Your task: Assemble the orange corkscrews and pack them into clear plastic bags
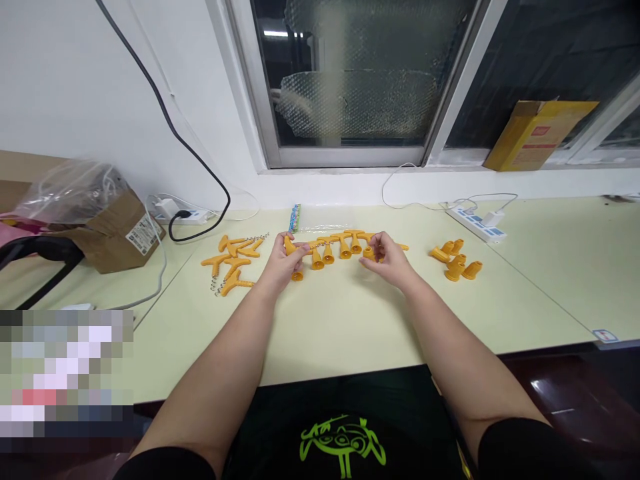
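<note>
Both hands pinch orange pieces mid-frame: my left hand [283, 265] grips a T-shaped piece [291, 245], my right hand [390, 260] a small cap [369, 253].

We note even, bright indoor light from overhead; the table [350, 320] reads pale and flat, with only faint soft shadows under the forearms. The window [360, 73] is dark outside and mirrors a ceiling lamp. Glare sits on the glossy dark surface [565, 400] at lower right. Wide-angle bending curves the edges. A pixelated block [65, 373] covers the lower left. Focus is fairly sharp.
</note>
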The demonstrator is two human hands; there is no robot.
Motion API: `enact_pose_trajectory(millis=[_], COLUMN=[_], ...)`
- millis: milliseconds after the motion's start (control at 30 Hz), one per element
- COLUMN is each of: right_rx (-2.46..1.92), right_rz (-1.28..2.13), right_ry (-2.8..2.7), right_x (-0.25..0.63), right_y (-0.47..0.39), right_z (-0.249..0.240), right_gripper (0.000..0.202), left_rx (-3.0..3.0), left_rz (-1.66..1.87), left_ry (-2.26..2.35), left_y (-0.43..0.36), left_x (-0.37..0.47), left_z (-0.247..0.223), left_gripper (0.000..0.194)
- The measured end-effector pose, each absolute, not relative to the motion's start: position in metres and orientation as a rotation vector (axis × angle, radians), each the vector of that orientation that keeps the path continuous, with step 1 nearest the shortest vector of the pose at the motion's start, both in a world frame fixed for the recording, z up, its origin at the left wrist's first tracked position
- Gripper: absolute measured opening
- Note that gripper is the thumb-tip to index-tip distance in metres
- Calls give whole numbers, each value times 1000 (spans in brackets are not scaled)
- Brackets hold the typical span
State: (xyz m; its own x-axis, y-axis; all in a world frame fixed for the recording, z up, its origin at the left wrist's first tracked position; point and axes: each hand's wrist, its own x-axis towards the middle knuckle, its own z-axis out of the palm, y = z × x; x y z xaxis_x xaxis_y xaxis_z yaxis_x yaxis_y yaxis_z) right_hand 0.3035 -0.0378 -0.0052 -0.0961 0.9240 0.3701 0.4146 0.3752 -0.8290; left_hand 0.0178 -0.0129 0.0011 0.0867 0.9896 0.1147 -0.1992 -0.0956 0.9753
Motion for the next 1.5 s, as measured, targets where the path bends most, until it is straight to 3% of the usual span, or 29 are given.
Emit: enact_pose_trajectory(millis=[900,1367,1500], right_rx=[-946,-1111,-969], right_rz=[654,1654,1293], right_ry=[-1874,-1383,-1572], right_x=[269,257,261], right_y=[-44,-43,-48], right_z=[-18,-22,-17], right_gripper=[27,42,39], left_rx=[1415,1741,1674], left_rz=[1016,1097,1141], left_ry=[823,809,896], left_y=[-34,-46,-37], left_x=[45,49,46], left_z=[-7,-3,-8], left_gripper=[63,51,49])
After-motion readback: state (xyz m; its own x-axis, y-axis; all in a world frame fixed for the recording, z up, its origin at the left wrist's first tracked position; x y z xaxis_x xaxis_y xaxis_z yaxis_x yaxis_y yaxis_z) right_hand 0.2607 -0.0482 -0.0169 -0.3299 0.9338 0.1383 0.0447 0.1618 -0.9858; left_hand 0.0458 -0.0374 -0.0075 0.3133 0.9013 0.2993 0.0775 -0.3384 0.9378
